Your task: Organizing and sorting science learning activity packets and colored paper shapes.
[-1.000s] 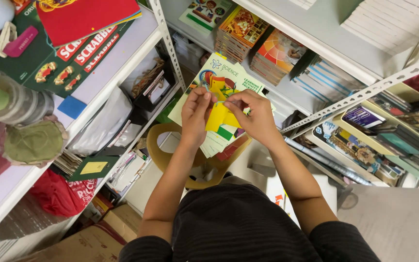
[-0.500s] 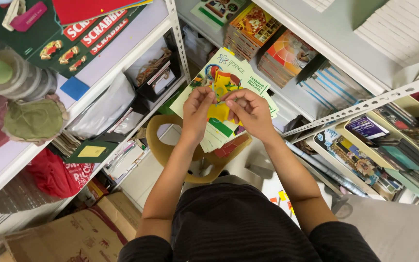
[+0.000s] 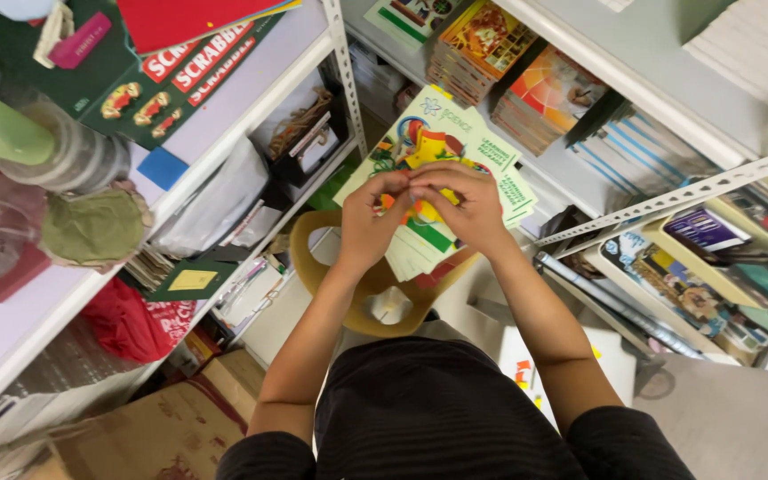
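My left hand (image 3: pixel 372 222) and my right hand (image 3: pixel 466 206) meet over a stack of thin colourful booklets (image 3: pixel 442 142) with pale green covers. The stack rests on the back of a tan plastic chair (image 3: pixel 313 258). Both hands' fingertips pinch something small and yellow (image 3: pixel 428 213) between them, just above the top booklet. What exactly the pinched piece is stays hidden by my fingers. My forearms reach forward from black sleeves.
White metal shelving (image 3: pixel 340 62) stands on both sides. The left shelf bears a green board game box (image 3: pixel 148 76), jars and a green cloth (image 3: pixel 91 227). Stacks of books (image 3: pixel 526 80) fill the right shelves. A red bag (image 3: pixel 131 320) and a cardboard box (image 3: pixel 162 427) lie below.
The view has shifted slightly. My hands have drawn closer together over the booklets, fingertips now touching, and the yellow piece is more covered than before.
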